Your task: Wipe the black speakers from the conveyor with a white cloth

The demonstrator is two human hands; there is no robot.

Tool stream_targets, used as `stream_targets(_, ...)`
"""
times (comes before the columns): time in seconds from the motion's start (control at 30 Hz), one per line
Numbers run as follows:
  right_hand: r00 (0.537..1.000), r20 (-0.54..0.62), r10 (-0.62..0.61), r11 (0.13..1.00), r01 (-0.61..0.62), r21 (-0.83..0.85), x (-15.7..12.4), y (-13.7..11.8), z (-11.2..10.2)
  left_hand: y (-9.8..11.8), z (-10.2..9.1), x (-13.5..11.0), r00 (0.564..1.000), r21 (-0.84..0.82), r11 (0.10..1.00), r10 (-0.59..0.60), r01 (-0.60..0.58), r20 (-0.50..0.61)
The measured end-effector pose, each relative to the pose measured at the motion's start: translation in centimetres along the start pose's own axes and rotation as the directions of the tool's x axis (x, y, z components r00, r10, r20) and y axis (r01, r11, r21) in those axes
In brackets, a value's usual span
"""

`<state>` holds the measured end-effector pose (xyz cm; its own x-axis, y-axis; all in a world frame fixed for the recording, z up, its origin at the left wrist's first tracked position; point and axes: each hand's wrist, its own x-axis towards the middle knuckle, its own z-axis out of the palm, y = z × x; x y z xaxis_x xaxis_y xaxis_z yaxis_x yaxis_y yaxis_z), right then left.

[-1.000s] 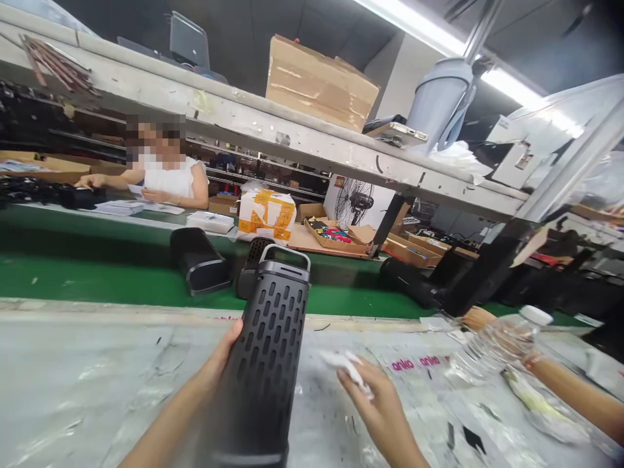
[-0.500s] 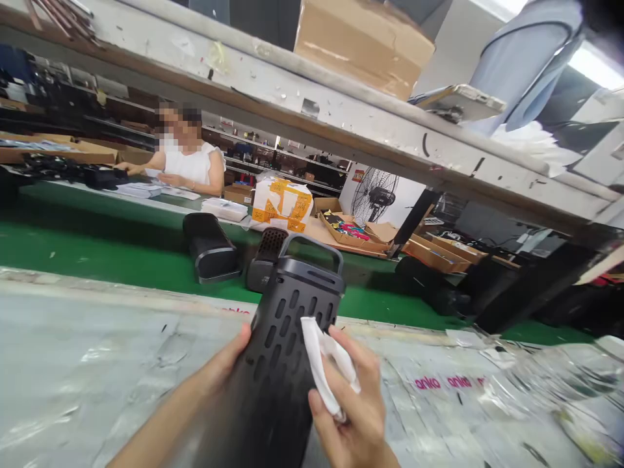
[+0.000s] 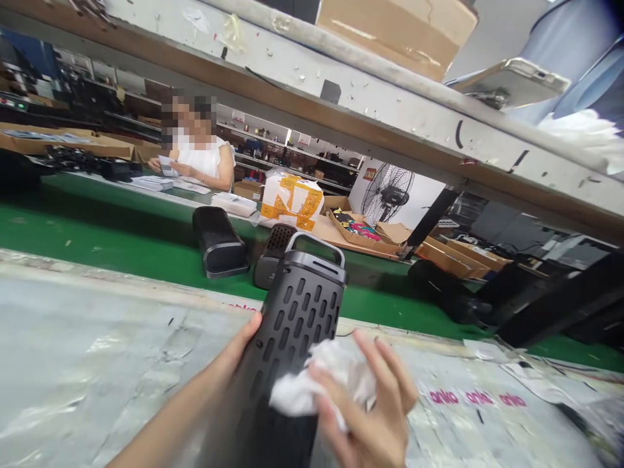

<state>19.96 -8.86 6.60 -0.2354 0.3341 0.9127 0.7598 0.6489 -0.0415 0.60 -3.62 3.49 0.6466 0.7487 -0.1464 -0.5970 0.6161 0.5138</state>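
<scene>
Since the earlier frame, the right hand (image 3: 370, 416) has moved the crumpled white cloth (image 3: 322, 383) lower and flat against the speaker body; the view has tilted upward.

The left hand (image 3: 241, 348) grips the left side of the tall black perforated plastic speaker (image 3: 292, 338), thumb visible along its edge. The speaker stands tilted on the plastic-covered grey worktable (image 3: 97, 364), oval holes across its front, a grey loop handle (image 3: 316, 247) on top. The right hand's fingers are spread, clasping the cloth and pressing it onto the speaker's lower front. Behind, two more black speakers (image 3: 219, 242) lie on the green conveyor belt (image 3: 97, 247).
</scene>
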Motion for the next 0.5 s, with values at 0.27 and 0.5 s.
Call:
stream_targets(0.27,0.976,-0.046,0.213,0.950,-0.196,0.242,1.0,1.2,0.1,0.5,-0.5,0.0,1.000,0.029,1.000,0.007,-0.007,-0.003)
stream_targets(0.5,0.979,-0.097,0.178,0.952,-0.147,0.268,1.2,-1.8,0.5,-0.5,-0.5,-0.4,1.000,0.056,0.998,-0.015,0.014,0.006)
